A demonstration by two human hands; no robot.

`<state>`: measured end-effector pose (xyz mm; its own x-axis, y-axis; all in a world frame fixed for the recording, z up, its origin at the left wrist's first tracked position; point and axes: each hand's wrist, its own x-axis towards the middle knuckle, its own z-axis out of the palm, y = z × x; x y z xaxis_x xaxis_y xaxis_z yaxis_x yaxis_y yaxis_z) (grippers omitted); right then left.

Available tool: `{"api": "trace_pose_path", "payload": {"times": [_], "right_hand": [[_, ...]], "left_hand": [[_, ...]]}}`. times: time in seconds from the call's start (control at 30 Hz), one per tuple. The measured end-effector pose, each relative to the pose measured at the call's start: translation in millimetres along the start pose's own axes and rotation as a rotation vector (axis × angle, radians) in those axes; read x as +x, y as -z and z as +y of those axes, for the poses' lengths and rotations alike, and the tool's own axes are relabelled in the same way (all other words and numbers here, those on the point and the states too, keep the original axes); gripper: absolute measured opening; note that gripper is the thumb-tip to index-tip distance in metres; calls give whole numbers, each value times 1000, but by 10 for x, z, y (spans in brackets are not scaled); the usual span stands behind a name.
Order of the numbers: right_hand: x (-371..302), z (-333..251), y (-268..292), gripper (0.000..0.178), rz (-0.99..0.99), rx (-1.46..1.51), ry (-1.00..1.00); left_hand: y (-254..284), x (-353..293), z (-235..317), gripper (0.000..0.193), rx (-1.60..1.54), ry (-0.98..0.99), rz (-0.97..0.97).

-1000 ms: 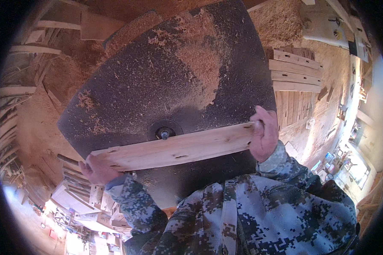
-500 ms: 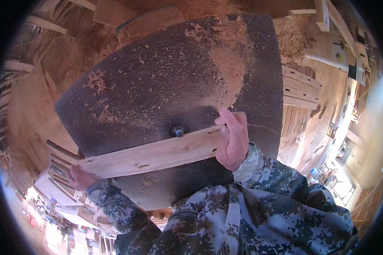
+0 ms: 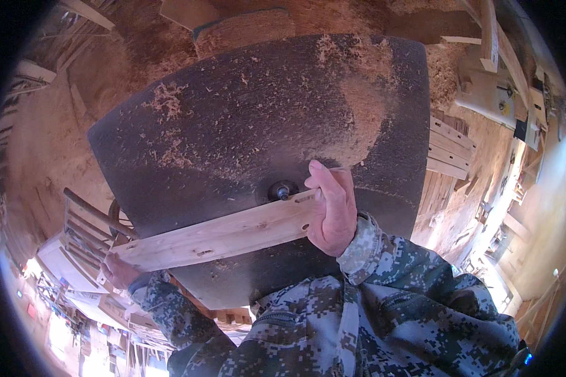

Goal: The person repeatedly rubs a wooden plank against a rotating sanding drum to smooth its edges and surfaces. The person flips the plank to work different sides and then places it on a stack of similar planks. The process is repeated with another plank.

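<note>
A pale wooden board (image 3: 223,235) with several slots cut in it lies slanted across the near part of a dark tabletop (image 3: 233,119). My left hand (image 3: 119,270) grips its left end, past the tabletop's edge. At the other end my right hand (image 3: 332,207) is closed round the board, thumb and fingers toward the far edge. A metal spindle bit (image 3: 283,191) stands up from a round opening in the tabletop. The board's far edge is right at the bit, just left of my right fingers; whether they touch I cannot tell.
Wood shavings (image 3: 365,107) are scattered over the tabletop, thickest at its far right. Slotted boards (image 3: 449,147) are stacked beyond the right edge. A slatted wooden frame (image 3: 88,229) stands at the left, close to my left hand. Sawdust covers the floor around.
The board has slid left relative to the spindle bit, with both hands still holding it. My right hand is now closer to the bit. The whole view has shifted slightly.
</note>
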<state>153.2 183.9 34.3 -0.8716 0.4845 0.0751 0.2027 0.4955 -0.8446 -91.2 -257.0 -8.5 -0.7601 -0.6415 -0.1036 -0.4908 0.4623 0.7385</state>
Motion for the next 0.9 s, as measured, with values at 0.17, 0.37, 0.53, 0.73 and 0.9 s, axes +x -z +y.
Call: {"api": "trace_pose_path", "payload": {"times": [0.17, 0.37, 0.53, 0.73, 0.9], "right_hand": [[17, -2, -26, 86, 3, 1, 15], [-12, 33, -59, 86, 3, 9, -14], [-127, 80, -132, 68, 69, 148, -111], [-982, 162, 364, 49, 72, 14, -29], [-2024, 483, 912, 26, 258, 26, -452]], "left_hand": [[-15, -46, -37, 56, 53, -20, 104], [-37, 106, -282, 45, -148, 10, 93], [-75, 248, -389, 40, -501, 124, -25], [-214, -507, 66, 52, -157, -192, -153], [-472, -1741, 362, 55, -315, -212, -330]]}}
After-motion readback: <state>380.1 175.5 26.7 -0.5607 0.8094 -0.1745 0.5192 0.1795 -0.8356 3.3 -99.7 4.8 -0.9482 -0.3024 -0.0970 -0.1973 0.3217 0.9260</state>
